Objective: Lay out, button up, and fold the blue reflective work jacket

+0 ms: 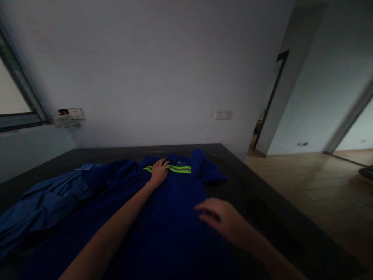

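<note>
Dark-blue garment lies spread over the black table, seen in the head view, its body running from near the far edge towards the wearer. Across its upper part goes a yellow-green stripe with a greyish line along its middle, and small pale print shows just beyond the stripe, too small to read. At the right, a sleeve sticks out onto the bare tabletop.

The left hand rests on the garment, over the stripe, palm down; its grip is open, the fingers reaching towards the far edge. The right hand is nearer the wearer, at the garment's right side; it is blurred, its grip loosely curled and open, a gap between thumb and fingers. Whether it touches the cloth cannot be told.

Lighter blue cloth lies crumpled to the left, against the dark-blue fabric. Beyond the table, a double wall socket is set in the pale wall, and wooden flooring shows to the right.
</note>
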Action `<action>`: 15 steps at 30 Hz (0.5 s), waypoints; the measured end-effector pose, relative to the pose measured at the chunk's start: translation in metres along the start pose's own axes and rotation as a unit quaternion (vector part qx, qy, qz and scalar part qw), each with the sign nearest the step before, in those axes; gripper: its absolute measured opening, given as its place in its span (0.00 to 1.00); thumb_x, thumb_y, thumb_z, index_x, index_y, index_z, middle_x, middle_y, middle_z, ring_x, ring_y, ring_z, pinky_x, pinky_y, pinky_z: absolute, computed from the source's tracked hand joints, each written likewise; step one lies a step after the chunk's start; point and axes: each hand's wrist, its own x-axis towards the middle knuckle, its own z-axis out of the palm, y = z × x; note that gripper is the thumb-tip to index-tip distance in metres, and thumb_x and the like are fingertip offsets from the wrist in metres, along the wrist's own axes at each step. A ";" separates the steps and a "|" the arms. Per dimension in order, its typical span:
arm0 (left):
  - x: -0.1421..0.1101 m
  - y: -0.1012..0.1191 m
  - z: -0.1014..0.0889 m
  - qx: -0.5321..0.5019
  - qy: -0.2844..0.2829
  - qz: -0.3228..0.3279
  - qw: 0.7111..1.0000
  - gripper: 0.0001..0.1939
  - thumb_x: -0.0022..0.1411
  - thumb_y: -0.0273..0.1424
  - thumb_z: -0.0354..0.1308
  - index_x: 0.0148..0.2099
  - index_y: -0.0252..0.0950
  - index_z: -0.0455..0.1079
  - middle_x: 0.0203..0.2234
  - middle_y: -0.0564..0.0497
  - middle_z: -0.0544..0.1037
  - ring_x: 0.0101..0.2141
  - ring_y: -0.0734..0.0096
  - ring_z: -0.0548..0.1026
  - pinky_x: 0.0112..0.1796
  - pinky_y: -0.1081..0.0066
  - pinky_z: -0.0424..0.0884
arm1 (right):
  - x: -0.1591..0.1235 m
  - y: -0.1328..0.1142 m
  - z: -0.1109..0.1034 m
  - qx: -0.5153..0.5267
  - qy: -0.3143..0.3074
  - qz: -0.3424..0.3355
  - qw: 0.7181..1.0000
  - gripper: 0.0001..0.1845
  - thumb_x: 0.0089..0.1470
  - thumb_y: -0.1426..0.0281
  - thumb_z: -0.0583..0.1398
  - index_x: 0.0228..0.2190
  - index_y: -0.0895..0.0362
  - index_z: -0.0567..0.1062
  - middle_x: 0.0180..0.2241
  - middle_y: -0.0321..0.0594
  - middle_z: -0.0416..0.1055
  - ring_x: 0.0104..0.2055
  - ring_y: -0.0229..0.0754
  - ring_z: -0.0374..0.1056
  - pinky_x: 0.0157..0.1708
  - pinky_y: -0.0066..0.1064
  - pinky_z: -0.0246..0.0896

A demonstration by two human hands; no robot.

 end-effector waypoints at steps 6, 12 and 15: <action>0.022 0.008 0.011 -0.061 -0.097 0.086 0.990 0.17 0.64 0.26 0.44 0.50 0.41 0.70 0.53 0.49 0.69 0.54 0.65 0.64 0.56 0.65 0.58 | 0.119 0.142 -0.058 -0.170 0.049 0.318 0.931 0.17 0.55 0.72 0.58 0.47 0.55 0.72 0.44 0.42 0.74 0.46 0.41 0.69 0.45 0.28 0.61; 0.021 0.000 0.043 -0.019 -0.121 0.011 0.992 0.20 0.66 0.37 0.44 0.57 0.42 0.65 0.58 0.46 0.65 0.59 0.58 0.60 0.57 0.59 0.55 | 0.179 0.216 -0.052 -0.170 0.035 0.419 0.891 0.21 0.48 0.68 0.64 0.44 0.62 0.73 0.40 0.51 0.75 0.34 0.44 0.74 0.30 0.28 0.67; 0.018 -0.003 0.049 0.001 -0.136 -0.012 0.991 0.22 0.66 0.39 0.46 0.61 0.44 0.60 0.61 0.45 0.61 0.59 0.54 0.60 0.57 0.53 0.52 | 0.194 0.229 -0.041 -0.159 0.021 0.431 0.888 0.18 0.41 0.73 0.68 0.37 0.63 0.76 0.32 0.48 0.76 0.30 0.42 0.73 0.25 0.26 0.66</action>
